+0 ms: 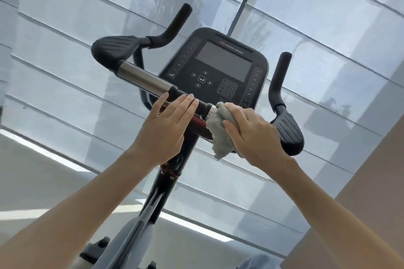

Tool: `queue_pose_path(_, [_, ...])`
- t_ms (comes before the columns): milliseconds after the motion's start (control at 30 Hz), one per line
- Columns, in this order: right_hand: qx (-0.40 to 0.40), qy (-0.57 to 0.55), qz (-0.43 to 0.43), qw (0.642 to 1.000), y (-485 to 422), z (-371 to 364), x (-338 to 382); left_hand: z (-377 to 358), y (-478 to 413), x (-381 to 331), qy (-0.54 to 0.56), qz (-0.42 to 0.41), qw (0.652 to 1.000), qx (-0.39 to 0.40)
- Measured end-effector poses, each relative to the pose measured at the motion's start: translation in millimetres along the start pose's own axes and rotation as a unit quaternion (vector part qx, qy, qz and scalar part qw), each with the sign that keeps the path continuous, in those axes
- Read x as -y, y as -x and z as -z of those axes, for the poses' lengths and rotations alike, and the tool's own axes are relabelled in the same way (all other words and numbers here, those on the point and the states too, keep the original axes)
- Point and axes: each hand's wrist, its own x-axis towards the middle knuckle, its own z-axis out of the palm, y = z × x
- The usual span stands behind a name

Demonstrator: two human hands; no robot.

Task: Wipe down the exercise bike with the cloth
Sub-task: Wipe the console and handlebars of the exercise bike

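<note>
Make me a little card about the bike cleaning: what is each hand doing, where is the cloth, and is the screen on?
left hand: rests flat on the handlebar, fingers straight
right hand: grips the cloth against the handlebar
cloth: grey, draped over the handlebar, just below the console
screen: dark

My left forearm (pixel 91 194) and right forearm (pixel 328 201) are showing bare as far up as the picture goes. My left hand (pixel 162 129) is showing short, plain fingernails, and my right hand (pixel 255 131) is bare too. I am wearing faded blue denim trousers (pixel 258 262).
</note>
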Motion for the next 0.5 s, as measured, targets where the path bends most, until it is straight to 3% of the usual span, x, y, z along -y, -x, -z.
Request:
queue_pose_path(200, [-0.113,0.153,0.000,0.982,-10.6,-25.8,29.1,-12.0,-0.4,0.5,-0.007,-0.009,0.999,-0.040])
queue_pose_path(333, [-0.152,0.176,0.020,0.972,-19.3,-39.5,40.3,-22.3,-0.5,5.3,0.004,-0.015,0.997,-0.069])
queue_pose_path(500, [-0.171,0.210,0.057,0.961,9.9,-37.3,2.8,-28.0,0.9,5.6,0.010,-0.009,0.996,-0.083])
